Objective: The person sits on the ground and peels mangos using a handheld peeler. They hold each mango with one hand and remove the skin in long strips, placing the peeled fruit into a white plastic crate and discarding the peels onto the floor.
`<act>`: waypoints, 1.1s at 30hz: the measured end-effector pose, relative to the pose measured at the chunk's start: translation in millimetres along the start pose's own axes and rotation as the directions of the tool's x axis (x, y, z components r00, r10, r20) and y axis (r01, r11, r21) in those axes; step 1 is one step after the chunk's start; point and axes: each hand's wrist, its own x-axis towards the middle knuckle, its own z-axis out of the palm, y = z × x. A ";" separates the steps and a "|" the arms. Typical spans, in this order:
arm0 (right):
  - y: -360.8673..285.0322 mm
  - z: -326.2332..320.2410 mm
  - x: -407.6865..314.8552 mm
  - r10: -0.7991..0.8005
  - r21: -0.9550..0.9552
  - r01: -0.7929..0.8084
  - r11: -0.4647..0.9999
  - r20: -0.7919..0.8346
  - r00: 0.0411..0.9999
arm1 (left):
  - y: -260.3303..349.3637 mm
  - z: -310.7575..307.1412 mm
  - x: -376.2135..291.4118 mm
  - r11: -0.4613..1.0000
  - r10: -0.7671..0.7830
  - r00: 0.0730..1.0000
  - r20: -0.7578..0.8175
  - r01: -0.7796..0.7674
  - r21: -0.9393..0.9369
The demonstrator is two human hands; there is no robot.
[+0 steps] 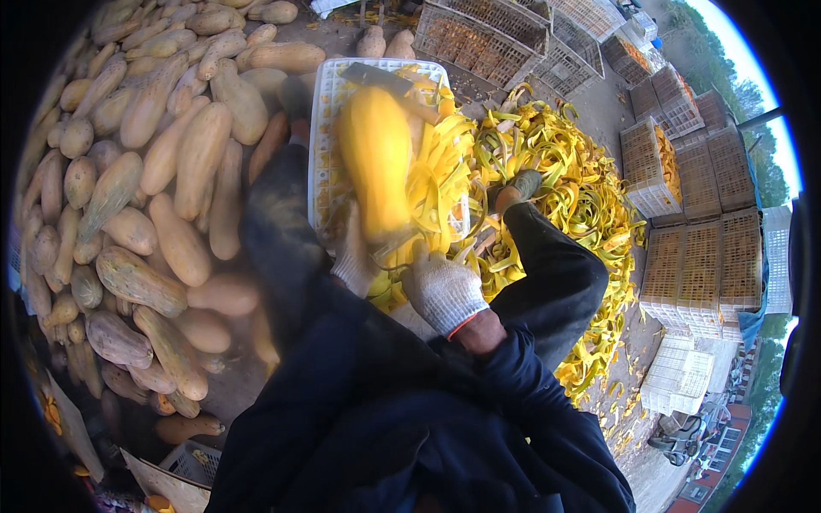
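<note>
A peeled yellow squash (376, 160) lies lengthwise on an upturned white plastic crate (324, 141) between my knees, blurred by motion. My left hand (354, 247), in a knitted work glove, holds the squash at its near left side; its fingers are partly hidden. My right hand (442, 285), gloved too, is closed at the near end of the squash around what looks like a peeler (392, 265), mostly hidden and blurred. Yellow peel strips (442, 170) cover the crate's right side. Across its far end rests a cleaver (378, 78) with a wooden handle.
Unpeeled squashes (192, 160) are heaped on the ground at left. A pile of peelings (571, 192) spreads around my right foot. Slatted plastic crates (481, 42) stand beyond, and stacked crates (699, 263) with orange contents line the right. A parked motorcycle (680, 439) is farther right.
</note>
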 end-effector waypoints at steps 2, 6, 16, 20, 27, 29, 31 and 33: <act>3.8 -8.5 23.2 -0.135 -0.040 0.129 0.991 -0.190 0.973 | -4.9 10.0 -3.7 0.991 0.130 0.977 -0.170 -0.126 0.036; 3.0 0.1 25.9 -0.203 -0.123 0.190 0.974 -0.104 0.974 | -0.3 27.4 -13.9 0.996 0.061 0.969 -0.240 -0.041 0.084; 64.3 12.6 4.8 0.138 0.598 -0.140 0.789 0.050 0.989 | -13.1 56.3 -26.0 0.794 0.285 0.936 -0.206 -0.110 0.598; 65.0 24.8 7.1 0.189 0.811 -0.143 0.567 0.041 0.981 | -5.8 51.9 -24.2 0.857 0.240 0.910 -0.338 -0.035 0.515; 88.2 36.4 44.2 0.240 0.939 -0.133 0.316 0.057 0.969 | -14.9 30.9 -49.9 0.978 0.169 0.942 -0.291 -0.123 0.169; 90.1 27.8 74.2 0.205 0.790 -0.013 0.613 -0.144 0.968 | -18.3 29.6 -55.5 0.970 0.213 0.899 -0.384 -0.147 0.194; 96.9 16.2 110.5 0.123 0.649 0.099 0.754 -0.288 0.950 | -17.7 27.7 -59.4 0.968 0.217 0.908 -0.358 -0.153 0.200; 105.5 4.9 164.2 0.053 0.545 0.084 0.834 -0.231 0.971 | -15.7 22.6 -59.4 0.985 0.160 0.894 -0.417 -0.116 0.130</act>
